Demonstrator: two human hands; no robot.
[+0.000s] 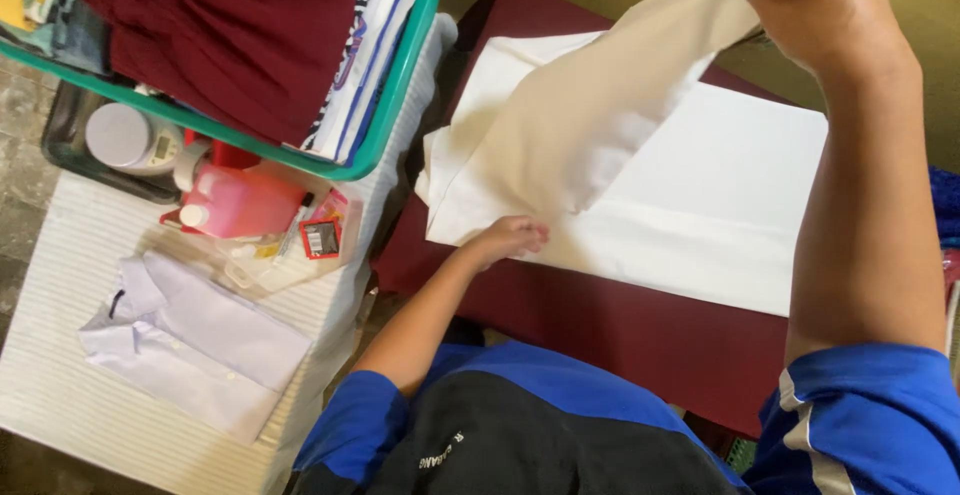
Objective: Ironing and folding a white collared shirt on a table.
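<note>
Head view: your right hand pinches a corner of the white cloth at upper right, lifting it to fold over; your left hand presses flat at centre, pinning it on the maroon board

A folded white collared shirt lies on a white ribbed cloth. Beside it stand a pink liquid bottle and a white round jar. Above them, a teal basket holds folded maroon fabric.
</note>
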